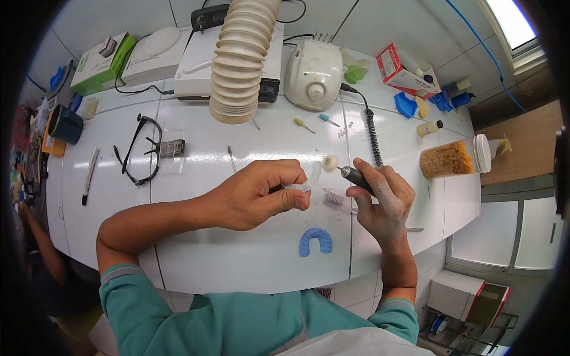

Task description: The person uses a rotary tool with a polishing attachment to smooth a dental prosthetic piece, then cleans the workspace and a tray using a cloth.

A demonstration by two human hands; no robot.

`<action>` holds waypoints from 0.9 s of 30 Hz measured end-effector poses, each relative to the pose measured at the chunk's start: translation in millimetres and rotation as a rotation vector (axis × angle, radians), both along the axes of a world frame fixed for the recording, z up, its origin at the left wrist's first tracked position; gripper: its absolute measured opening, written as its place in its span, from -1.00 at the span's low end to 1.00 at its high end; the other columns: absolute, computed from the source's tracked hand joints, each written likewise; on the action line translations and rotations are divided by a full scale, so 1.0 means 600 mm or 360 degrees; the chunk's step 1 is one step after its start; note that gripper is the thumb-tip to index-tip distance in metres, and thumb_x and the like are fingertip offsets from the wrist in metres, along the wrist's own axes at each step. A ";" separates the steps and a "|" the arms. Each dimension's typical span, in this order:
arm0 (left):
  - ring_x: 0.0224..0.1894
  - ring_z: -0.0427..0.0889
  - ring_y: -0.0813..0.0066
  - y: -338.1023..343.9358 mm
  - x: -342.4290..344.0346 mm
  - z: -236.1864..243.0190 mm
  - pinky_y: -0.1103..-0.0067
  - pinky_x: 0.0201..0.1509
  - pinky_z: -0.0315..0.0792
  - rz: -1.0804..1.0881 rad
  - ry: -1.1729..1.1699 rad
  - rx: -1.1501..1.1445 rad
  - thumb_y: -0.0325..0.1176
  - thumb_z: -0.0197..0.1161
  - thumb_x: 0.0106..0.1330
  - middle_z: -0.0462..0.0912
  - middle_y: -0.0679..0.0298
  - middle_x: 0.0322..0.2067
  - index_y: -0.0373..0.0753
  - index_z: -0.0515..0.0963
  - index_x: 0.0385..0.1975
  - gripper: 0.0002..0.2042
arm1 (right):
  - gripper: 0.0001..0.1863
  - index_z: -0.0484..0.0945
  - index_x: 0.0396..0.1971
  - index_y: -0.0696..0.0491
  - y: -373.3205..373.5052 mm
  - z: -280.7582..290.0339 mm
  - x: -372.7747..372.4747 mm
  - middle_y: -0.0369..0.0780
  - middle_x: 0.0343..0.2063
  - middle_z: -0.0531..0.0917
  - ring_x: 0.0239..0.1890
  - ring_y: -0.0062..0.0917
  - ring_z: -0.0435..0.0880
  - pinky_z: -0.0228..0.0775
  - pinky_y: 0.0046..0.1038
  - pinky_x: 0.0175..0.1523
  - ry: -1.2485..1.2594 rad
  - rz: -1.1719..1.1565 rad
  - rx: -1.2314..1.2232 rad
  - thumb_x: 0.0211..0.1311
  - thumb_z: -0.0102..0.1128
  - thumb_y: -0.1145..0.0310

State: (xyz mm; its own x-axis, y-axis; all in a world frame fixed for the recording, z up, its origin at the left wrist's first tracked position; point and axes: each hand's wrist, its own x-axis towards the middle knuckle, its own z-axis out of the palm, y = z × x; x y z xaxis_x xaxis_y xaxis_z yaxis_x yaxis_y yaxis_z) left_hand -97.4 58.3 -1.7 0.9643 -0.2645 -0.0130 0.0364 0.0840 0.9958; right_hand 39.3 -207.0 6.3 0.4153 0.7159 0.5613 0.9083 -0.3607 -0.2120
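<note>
My left hand pinches a clear plastic dental tray between thumb and fingers. In my right hand is a dark rotary handpiece, its cable coiling away behind. A small pale round polishing wheel sits on the handpiece's tip, close beside the tray; whether they touch I cannot tell. Below, between my hands, a small brush lies on the white table. Nearer to me rests a blue horseshoe-shaped dental model. My left fingertips are partly hidden.
A ribbed suction hose hangs over the table's back. Behind stand a white control unit and several boxes. Black glasses and a marker lie left; a jar of yellow granules is right. Another person's arm shows far left.
</note>
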 end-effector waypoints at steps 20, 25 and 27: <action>-0.34 0.37 0.68 0.001 0.000 -0.006 0.58 -0.27 0.30 -0.0011 -0.0077 0.0064 -0.03 0.26 0.71 0.43 0.41 -0.29 -0.26 0.57 -0.21 -0.62 | -0.51 0.83 0.05 0.03 0.003 -0.008 0.001 -0.35 -0.54 0.68 -0.59 -0.62 0.53 0.28 -0.48 -0.50 0.0016 0.0009 0.0052 0.23 0.63 0.03; -0.28 0.39 0.65 0.003 0.000 -0.011 0.56 -0.18 0.38 0.0112 -0.0132 0.0190 -0.18 0.17 0.77 0.45 0.36 -0.23 -0.29 0.55 -0.02 -0.74 | -0.51 0.83 0.03 0.05 0.002 -0.005 -0.001 -0.35 -0.53 0.68 -0.57 -0.62 0.54 0.30 -0.47 -0.49 0.0038 -0.0008 0.0102 0.22 0.64 0.04; -0.25 0.42 0.63 0.001 0.000 -0.004 0.53 -0.12 0.42 0.0119 -0.0092 0.0131 -0.25 0.14 0.78 0.46 0.32 -0.21 -0.32 0.52 0.07 -0.77 | -0.51 0.83 0.03 0.05 0.002 -0.004 -0.002 -0.35 -0.54 0.68 -0.58 -0.62 0.53 0.30 -0.47 -0.49 0.0053 -0.0004 0.0078 0.22 0.64 0.04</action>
